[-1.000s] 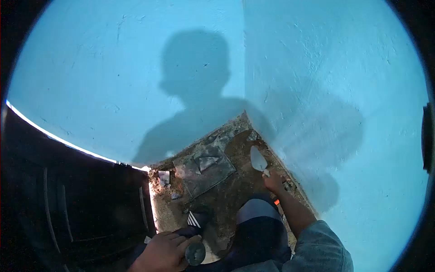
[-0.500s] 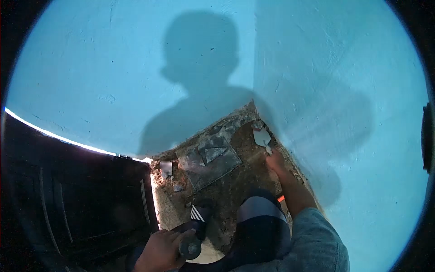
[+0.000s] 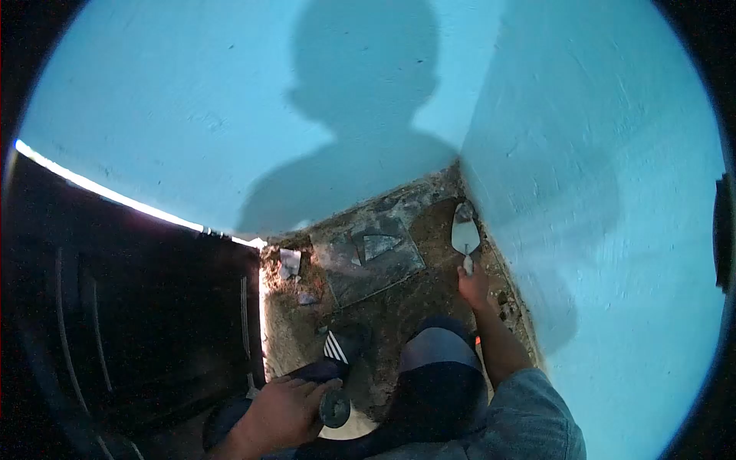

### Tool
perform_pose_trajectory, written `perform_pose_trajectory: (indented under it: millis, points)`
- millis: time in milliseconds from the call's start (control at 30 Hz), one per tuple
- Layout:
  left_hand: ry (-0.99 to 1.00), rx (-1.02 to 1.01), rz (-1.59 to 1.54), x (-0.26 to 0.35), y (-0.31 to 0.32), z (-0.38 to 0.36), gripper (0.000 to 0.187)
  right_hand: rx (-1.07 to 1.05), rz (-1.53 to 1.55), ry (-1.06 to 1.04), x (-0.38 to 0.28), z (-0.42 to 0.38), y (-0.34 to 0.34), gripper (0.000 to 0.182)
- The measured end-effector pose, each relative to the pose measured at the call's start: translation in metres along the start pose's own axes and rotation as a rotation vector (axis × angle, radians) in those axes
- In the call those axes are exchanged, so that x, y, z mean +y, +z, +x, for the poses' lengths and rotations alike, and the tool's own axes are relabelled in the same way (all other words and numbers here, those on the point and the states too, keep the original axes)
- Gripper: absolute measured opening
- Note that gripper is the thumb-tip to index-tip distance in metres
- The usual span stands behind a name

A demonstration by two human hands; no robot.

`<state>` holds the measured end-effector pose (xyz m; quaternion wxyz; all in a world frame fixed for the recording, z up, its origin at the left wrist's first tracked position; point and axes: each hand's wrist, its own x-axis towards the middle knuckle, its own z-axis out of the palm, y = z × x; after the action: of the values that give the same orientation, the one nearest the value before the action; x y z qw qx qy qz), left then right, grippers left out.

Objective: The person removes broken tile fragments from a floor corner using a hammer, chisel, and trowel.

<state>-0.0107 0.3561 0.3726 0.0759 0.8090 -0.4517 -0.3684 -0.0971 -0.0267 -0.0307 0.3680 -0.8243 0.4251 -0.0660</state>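
My right hand (image 3: 474,285) is closed on the handle of a pointed masonry trowel (image 3: 465,233), with a clump of dirt on its blade tip. The blade lies low over the bare earth in the corner, close to the right-hand wall. At the lower centre my left hand (image 3: 285,410) is closed beside my leg around a tool with a dark round end (image 3: 335,409); the rest of it is hidden by the hand. Left of the trowel, a square grey tile (image 3: 360,280) lies on the floor with a broken triangular piece (image 3: 379,246) on top.
Pale blue walls (image 3: 368,161) meet at the corner ahead, and my shadow falls across them. A dark panelled door (image 3: 169,322) stands at the left, with light along its edge. Broken tile pieces (image 3: 290,263) and rubble lie near it. My striped shoe (image 3: 335,349) is on the floor.
My right hand has drawn the trowel back a little from the corner, its blade now turned straighter. The view has shifted; the left hand keeps its hold.
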Motion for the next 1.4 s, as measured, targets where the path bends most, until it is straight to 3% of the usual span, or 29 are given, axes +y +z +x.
perform_pose_trajectory:
  millis: [33, 133, 233, 333, 433, 633, 700, 833, 867, 967, 1033, 1100, 1200, 1400]
  points:
    - [0.018, 0.028, 0.007, -0.002, 0.001, -0.001, 0.057, 0.086, -0.099, -0.191, 0.000, -0.002, -0.001, 0.052]
    - [-0.002, 0.040, 0.002, -0.005, 0.008, -0.004, 0.058, -0.209, -0.182, -0.130, -0.041, -0.020, -0.031, 0.055]
    - [0.009, 0.048, -0.019, -0.009, 0.013, -0.007, 0.058, -0.482, -0.427, -0.297, -0.058, -0.024, -0.032, 0.050]
    - [0.033, 0.043, 0.004, -0.007, 0.011, -0.008, 0.057, -0.421, -0.185, -0.320, -0.074, -0.029, -0.024, 0.049]
    - [0.024, -0.023, 0.027, -0.007, 0.007, -0.010, 0.056, -0.321, -0.311, -0.171, -0.076, 0.002, -0.001, 0.048]
    - [0.087, 0.005, 0.057, 0.000, 0.008, -0.017, 0.055, -0.205, -0.325, -0.141, -0.084, 0.042, 0.070, 0.049]
    - [0.110, 0.016, 0.056, 0.004, 0.009, -0.018, 0.054, -0.263, -0.388, -0.084, -0.093, 0.040, 0.086, 0.047]
    - [0.194, 0.179, 0.048, 0.014, 0.013, -0.022, 0.051, -0.119, -0.223, -0.209, -0.021, 0.050, 0.184, 0.044]
    - [0.205, 0.173, 0.034, 0.018, 0.014, -0.023, 0.050, -0.302, -0.277, 0.001, -0.139, -0.010, 0.099, 0.042]
    - [0.229, 0.186, 0.036, 0.025, 0.016, -0.024, 0.047, -0.510, -0.211, -0.096, -0.171, -0.052, 0.097, 0.042]
    - [0.239, 0.219, 0.051, 0.026, 0.023, -0.020, 0.045, -0.668, -0.119, -0.230, -0.139, -0.069, 0.156, 0.044]
    - [0.226, 0.250, 0.086, 0.030, 0.022, -0.016, 0.043, -0.801, -0.137, -0.379, -0.170, -0.112, 0.162, 0.050]
    - [0.225, 0.264, 0.093, 0.030, 0.021, -0.013, 0.042, -0.862, -0.165, -0.321, -0.206, -0.166, 0.155, 0.054]
    - [0.262, 0.196, 0.067, 0.034, 0.021, -0.019, 0.050, -0.565, -0.083, -0.068, -0.199, -0.147, 0.124, 0.049]
